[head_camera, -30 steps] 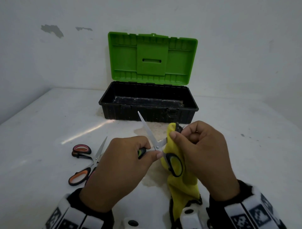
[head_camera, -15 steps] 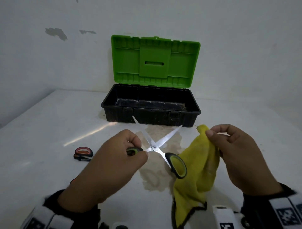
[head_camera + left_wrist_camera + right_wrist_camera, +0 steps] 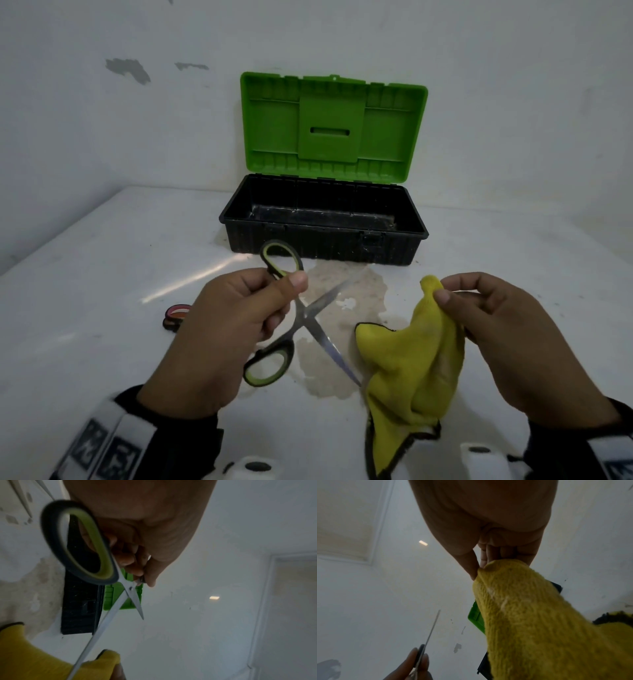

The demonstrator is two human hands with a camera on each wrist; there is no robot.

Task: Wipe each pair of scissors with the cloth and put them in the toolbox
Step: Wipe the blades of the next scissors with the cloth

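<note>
Toolbox (image 3: 322, 240) open on stained white table (image 3: 102, 274), peeling white wall (image 3: 126, 68)

Scissors (image 3: 301, 318): shiny metal blades, matt plastic handles.
Cloth (image 3: 411, 359): fuzzy yellow fabric.
Toolbox (image 3: 322, 236): ribbed plastic.

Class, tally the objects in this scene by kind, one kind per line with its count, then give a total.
Scissors: 2, the green-handled pair in the left hand, the orange-handled pair on the table
Cloth: 1, in the right hand
Toolbox: 1
Total: 4
</note>
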